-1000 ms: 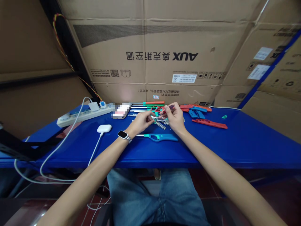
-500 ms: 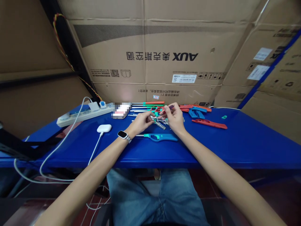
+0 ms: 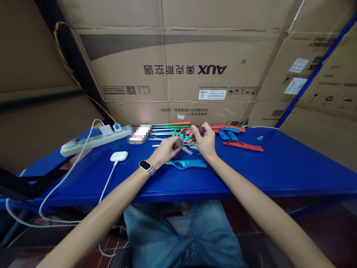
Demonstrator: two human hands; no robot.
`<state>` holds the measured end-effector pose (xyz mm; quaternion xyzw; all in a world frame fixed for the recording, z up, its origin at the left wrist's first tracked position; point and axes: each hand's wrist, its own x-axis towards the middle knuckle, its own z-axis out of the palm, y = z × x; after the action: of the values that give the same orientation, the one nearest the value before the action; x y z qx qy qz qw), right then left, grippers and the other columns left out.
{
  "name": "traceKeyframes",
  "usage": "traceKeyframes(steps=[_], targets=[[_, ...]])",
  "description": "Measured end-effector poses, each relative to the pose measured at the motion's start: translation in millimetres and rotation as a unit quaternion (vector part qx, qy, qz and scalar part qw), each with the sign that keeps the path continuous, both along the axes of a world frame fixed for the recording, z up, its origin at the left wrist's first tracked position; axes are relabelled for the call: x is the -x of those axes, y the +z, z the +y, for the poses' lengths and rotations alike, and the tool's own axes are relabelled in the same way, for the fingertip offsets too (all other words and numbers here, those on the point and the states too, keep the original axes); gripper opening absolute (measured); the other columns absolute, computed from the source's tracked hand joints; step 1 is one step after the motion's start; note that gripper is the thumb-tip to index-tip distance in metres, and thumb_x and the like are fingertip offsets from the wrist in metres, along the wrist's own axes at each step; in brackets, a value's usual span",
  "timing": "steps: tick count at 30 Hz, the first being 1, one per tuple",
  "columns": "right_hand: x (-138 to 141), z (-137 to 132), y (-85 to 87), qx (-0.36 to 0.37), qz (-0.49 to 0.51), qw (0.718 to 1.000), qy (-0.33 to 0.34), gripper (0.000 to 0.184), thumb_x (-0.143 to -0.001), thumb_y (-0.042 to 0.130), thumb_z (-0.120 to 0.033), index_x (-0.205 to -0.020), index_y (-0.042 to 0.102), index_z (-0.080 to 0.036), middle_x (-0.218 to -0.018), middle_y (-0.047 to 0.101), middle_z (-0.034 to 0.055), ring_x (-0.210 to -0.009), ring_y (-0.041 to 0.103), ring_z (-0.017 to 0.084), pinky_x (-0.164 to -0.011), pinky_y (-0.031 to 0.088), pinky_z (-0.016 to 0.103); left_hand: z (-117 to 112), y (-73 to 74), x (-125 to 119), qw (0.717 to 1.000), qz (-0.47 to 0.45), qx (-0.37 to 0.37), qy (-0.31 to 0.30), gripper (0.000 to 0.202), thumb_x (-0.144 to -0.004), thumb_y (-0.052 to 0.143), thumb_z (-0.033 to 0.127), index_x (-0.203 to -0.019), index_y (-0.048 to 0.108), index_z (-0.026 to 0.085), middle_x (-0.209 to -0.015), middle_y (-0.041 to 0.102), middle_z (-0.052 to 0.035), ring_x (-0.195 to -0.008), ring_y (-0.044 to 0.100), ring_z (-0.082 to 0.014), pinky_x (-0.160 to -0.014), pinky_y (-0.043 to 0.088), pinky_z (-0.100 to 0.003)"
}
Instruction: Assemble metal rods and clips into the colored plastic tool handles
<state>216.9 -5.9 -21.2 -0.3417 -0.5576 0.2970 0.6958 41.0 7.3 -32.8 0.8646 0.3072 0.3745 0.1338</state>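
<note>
My left hand, with a watch on its wrist, is closed in a pinch at the middle of the blue table; whatever its fingertips hold is too small to make out. Just right of it, my right hand grips a dark red tool handle, whose lower end is hidden by the fingers. Both sets of fingertips are close together over small metal and green parts. Nearer me lies a blue long-necked lighter with a green trigger. Behind the hands are several more lighters, including an orange-handled one.
Red and blue handle shells lie right of the hands, with a red shell farther right. A small green piece is beyond it. At left are a phone, a white earbud case on a cable and a power strip. Cardboard walls the back.
The view has shifted slightly, so the table's things appear a little farther left. Both hands remain close together over the small parts, with the dark red handle still in my right hand.
</note>
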Motion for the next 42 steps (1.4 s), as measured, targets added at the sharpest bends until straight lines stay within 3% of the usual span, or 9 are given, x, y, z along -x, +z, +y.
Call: traceKeyframes(steps=[4, 14, 19, 24, 26, 29, 35, 42], targets=[[-3.7, 2.2, 2.3, 0.005, 0.014, 1.0, 0.0, 0.049, -0.079, 0.069, -0.061, -0.075, 0.035, -0.027, -0.056, 0.062, -0.0075, -0.04, 0.06, 0.014, -0.034, 0.045, 0.024, -2.6, 1.8, -2.5, 0.999, -0.025, 0.025, -0.027, 0.011, -0.086, 0.066, 0.019, -0.096, 0.062, 0.018, -0.075, 0.066, 0.0009, -0.068, 0.063, -0.014, -0.066, 0.05, -0.024], [-2.3, 0.7, 1.4, -0.004, 0.016, 1.0, 0.019, 0.047, -0.081, 0.069, -0.058, -0.075, 0.035, -0.026, -0.056, 0.061, -0.0083, -0.04, 0.06, 0.012, -0.035, 0.046, 0.023, -0.3, -2.1, -2.1, 0.997, -0.043, 0.066, -0.022, 0.02, -0.086, 0.067, 0.03, -0.101, 0.06, 0.018, -0.078, 0.069, -0.0007, -0.072, 0.066, -0.0165, -0.071, 0.053, -0.029], [-9.3, 2.8, 6.5, -0.008, 0.024, 1.0, 0.004, 0.049, -0.079, 0.069, -0.06, -0.074, 0.034, -0.026, -0.053, 0.06, -0.0086, -0.037, 0.058, 0.012, -0.034, 0.043, 0.023, -2.3, 4.7, 3.2, 1.0, 0.007, 0.009, 0.004, 0.043, -0.078, 0.077, 0.042, -0.108, 0.059, 0.018, -0.105, 0.069, -0.0069, -0.089, 0.065, -0.0208, -0.078, 0.053, -0.034], [-25.2, 4.3, 9.4, 0.0, 0.024, 0.999, -0.02, 0.051, -0.079, 0.068, -0.063, -0.073, 0.033, -0.026, -0.052, 0.06, -0.0083, -0.035, 0.056, 0.012, -0.031, 0.04, 0.023, -13.8, 18.3, 1.4, 0.999, 0.036, -0.012, -0.011, 0.032, -0.085, 0.068, 0.049, -0.084, 0.06, 0.018, -0.081, 0.065, -0.0023, -0.074, 0.06, -0.0172, -0.07, 0.049, -0.03], [-32.7, 5.2, 8.6, 0.008, 0.022, 0.999, -0.027, 0.052, -0.078, 0.068, -0.064, -0.073, 0.033, -0.026, -0.051, 0.06, -0.0084, -0.034, 0.056, 0.013, -0.03, 0.039, 0.023, -22.4, 18.7, -3.9, 0.996, 0.079, 0.002, -0.046, 0.035, -0.082, 0.07, 0.052, -0.084, 0.061, 0.018, -0.084, 0.066, -0.0027, -0.076, 0.061, -0.018, -0.072, 0.049, -0.031], [-41.2, 7.2, 6.9, 0.015, 0.023, 0.999, -0.032, 0.053, -0.077, 0.068, -0.066, -0.073, 0.033, -0.026, -0.049, 0.06, -0.0089, -0.033, 0.056, 0.012, -0.029, 0.037, 0.022, -36.1, 12.9, -14.2, 0.982, 0.166, 0.018, -0.083, 0.043, -0.077, 0.075, 0.056, -0.098, 0.064, 0.02, -0.099, 0.065, -0.0053, -0.087, 0.062, -0.0212, -0.076, 0.051, -0.032], [-43.4, 9.0, 6.0, 0.023, 0.017, 0.999, -0.021, 0.055, -0.076, 0.067, -0.069, -0.072, 0.033, -0.026, -0.049, 0.06, -0.0083, -0.033, 0.056, 0.013, -0.029, 0.036, 0.023, -40.6, 6.2, -22.7, 0.97, 0.228, -0.011, -0.087, 0.024, -0.094, 0.06, 0.038, -0.109, 0.065, 0.021, -0.107, 0.063, -0.0071, -0.096, 0.063, -0.0223, -0.086, 0.051, -0.034], [-44.0, 10.5, 7.1, 0.021, 0.015, 1.0, -0.007, 0.056, -0.075, 0.068, -0.071, -0.073, 0.034, -0.027, -0.05, 0.059, -0.0073, -0.035, 0.055, 0.015, -0.028, 0.036, 0.026, -23.6, 1.6, -7.7, 0.975, 0.202, -0.015, -0.087, 0.029, -0.102, 0.043, 0.033, -0.112, 0.067, 0.02, -0.108, 0.067, -0.0092, -0.1, 0.064, -0.0224, -0.092, 0.051, -0.035]])
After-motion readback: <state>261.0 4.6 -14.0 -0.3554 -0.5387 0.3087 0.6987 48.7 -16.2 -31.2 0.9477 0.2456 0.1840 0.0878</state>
